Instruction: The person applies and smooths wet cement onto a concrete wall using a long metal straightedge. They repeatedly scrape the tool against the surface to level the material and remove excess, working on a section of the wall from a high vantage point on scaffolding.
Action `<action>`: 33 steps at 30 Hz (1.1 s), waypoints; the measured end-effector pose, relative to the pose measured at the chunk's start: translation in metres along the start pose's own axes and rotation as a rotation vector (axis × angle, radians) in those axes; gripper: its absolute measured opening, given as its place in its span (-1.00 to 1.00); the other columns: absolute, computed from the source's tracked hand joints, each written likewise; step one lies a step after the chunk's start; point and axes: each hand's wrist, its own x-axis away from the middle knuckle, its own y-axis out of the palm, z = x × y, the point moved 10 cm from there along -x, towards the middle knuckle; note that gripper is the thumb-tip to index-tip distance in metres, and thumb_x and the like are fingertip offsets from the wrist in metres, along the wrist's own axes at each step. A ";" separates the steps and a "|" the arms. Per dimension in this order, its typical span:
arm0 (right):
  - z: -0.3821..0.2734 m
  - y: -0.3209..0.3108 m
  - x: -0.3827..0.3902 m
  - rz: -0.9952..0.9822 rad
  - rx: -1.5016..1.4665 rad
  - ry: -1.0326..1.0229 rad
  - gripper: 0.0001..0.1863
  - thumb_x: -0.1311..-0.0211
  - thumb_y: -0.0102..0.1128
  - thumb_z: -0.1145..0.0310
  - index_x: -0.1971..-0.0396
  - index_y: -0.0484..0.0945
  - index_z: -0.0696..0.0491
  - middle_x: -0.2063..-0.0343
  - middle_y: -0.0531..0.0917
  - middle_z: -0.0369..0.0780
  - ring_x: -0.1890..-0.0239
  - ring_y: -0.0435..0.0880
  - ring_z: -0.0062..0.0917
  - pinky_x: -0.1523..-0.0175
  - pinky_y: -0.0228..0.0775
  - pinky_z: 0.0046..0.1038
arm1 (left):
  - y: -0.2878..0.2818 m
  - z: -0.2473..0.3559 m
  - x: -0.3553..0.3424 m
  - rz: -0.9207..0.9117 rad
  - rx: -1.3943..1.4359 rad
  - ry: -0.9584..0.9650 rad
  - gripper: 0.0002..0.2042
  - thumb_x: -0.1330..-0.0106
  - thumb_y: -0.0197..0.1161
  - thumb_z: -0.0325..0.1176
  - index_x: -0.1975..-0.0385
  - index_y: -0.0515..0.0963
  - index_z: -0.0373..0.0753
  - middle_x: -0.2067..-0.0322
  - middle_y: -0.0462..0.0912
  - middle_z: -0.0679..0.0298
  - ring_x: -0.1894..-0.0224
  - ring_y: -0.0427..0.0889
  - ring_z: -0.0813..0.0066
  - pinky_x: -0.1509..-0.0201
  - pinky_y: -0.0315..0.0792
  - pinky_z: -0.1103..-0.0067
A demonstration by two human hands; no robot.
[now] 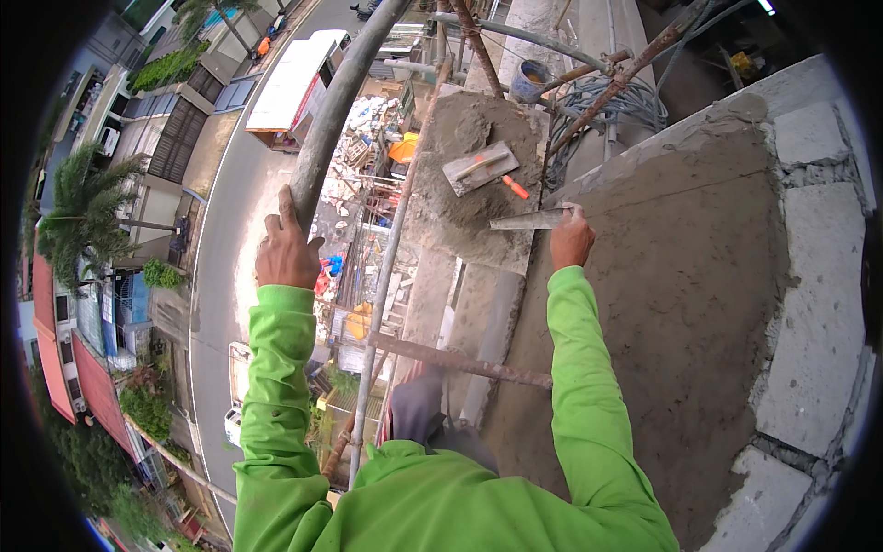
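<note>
My left hand (288, 247) is closed round a thick grey scaffold pole (342, 97), its index finger stretched along it. In my right hand (572, 237) is a trowel (529, 221) with a long, tapering grey blade; its handle is hidden by my fingers. The blade points left over the edge of a pile of wet grey mortar (464, 207) on a board. On the mortar lies a flat rectangular float (480, 167) with a pale grip. Beside the float an orange tool handle (515, 187) sticks out. Right of my hand is a wall coated with wet plaster (671, 267).
Bare pale blocks (809, 313) border the plaster. A rusty crossbar (460, 359) runs below the mortar board. A bucket (530, 81) and coiled grey hose (625, 101) are at the far end. Far below are a road (221, 276), a white-roofed truck (292, 87) and rubble (368, 138).
</note>
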 end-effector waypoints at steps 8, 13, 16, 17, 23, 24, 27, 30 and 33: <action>0.055 -0.015 0.061 -0.027 -0.020 0.095 -0.82 -0.03 -0.09 0.41 0.37 0.48 0.06 0.50 0.54 -0.03 0.42 0.51 -0.18 0.26 0.29 -0.29 | -0.001 -0.004 0.005 0.037 -0.006 0.011 -0.21 0.11 0.24 -0.33 -0.13 -0.11 -0.14 0.29 0.35 0.02 0.42 0.48 0.03 0.43 0.39 0.33; 0.129 -0.049 0.100 0.057 -0.188 0.253 -0.81 -0.04 -0.08 0.45 0.35 0.49 0.10 0.49 0.54 -0.04 0.39 0.55 -0.31 0.36 0.40 -0.42 | -0.005 0.009 0.008 0.045 0.016 0.032 -0.19 0.10 0.25 -0.31 -0.13 -0.15 -0.10 0.26 0.37 0.01 0.37 0.48 -0.01 0.38 0.38 0.29; 0.148 -0.109 0.139 0.162 -0.604 0.418 -0.80 -0.09 -0.12 0.47 0.35 0.46 0.23 0.43 0.48 -0.10 0.44 0.52 -0.48 0.40 0.51 -0.51 | -0.007 0.010 0.013 0.034 -0.009 0.041 -0.20 0.07 0.23 -0.34 -0.13 -0.17 -0.12 0.28 0.38 -0.03 0.36 0.47 -0.03 0.35 0.38 0.28; 0.155 -0.131 0.157 0.208 -0.675 0.431 -0.79 -0.10 -0.13 0.47 0.34 0.44 0.26 0.41 0.48 -0.10 0.42 0.52 -0.47 0.38 0.51 -0.50 | -0.007 0.013 0.015 0.024 -0.021 0.017 -0.21 0.08 0.24 -0.34 -0.13 -0.15 -0.11 0.26 0.38 -0.03 0.35 0.47 -0.03 0.34 0.37 0.28; 0.198 -0.220 0.312 0.398 -1.297 0.669 -0.74 -0.12 -0.18 0.46 0.22 0.34 0.28 0.31 0.45 -0.10 0.28 0.49 -0.41 0.21 0.44 -0.39 | -0.009 0.011 0.020 0.092 0.043 0.081 -0.26 0.04 0.19 -0.25 -0.12 -0.10 -0.17 0.16 0.35 -0.11 0.23 0.43 -0.03 0.20 0.32 0.29; 0.206 -0.229 0.341 0.436 -1.377 0.726 -0.74 -0.12 -0.16 0.45 0.22 0.35 0.26 0.32 0.45 -0.11 0.28 0.49 -0.40 0.21 0.43 -0.38 | -0.012 0.018 0.025 0.094 0.050 0.093 -0.26 0.04 0.19 -0.22 -0.12 -0.09 -0.19 0.15 0.34 -0.12 0.20 0.42 -0.03 0.17 0.32 0.31; 0.220 -0.249 0.414 0.504 -1.573 0.841 -0.73 -0.11 -0.13 0.41 0.22 0.34 0.24 0.31 0.46 -0.13 0.27 0.49 -0.39 0.19 0.40 -0.36 | -0.013 0.021 0.030 0.017 -0.010 0.030 -0.24 0.08 0.20 -0.13 -0.11 -0.04 -0.27 0.11 0.33 -0.08 0.07 0.34 0.02 0.01 0.24 0.41; 0.226 -0.263 0.465 0.496 -1.640 0.859 -0.71 -0.10 -0.12 0.38 0.20 0.31 0.24 0.29 0.44 -0.15 0.24 0.47 -0.40 0.15 0.35 -0.35 | -0.007 0.011 0.027 0.212 -0.112 0.055 -0.20 0.12 0.21 0.00 -0.11 -0.02 -0.14 0.05 0.27 0.00 0.01 0.28 0.07 0.02 0.22 0.32; 0.231 -0.267 0.502 0.503 -1.701 0.880 -0.74 -0.09 -0.10 0.39 0.24 0.33 0.21 0.28 0.44 -0.17 0.23 0.45 -0.40 0.13 0.33 -0.33 | -0.037 0.094 0.095 0.343 0.088 0.262 -0.38 0.09 0.21 -0.10 0.00 0.19 -0.20 0.00 0.25 0.11 -0.02 0.27 0.19 -0.01 0.19 0.33</action>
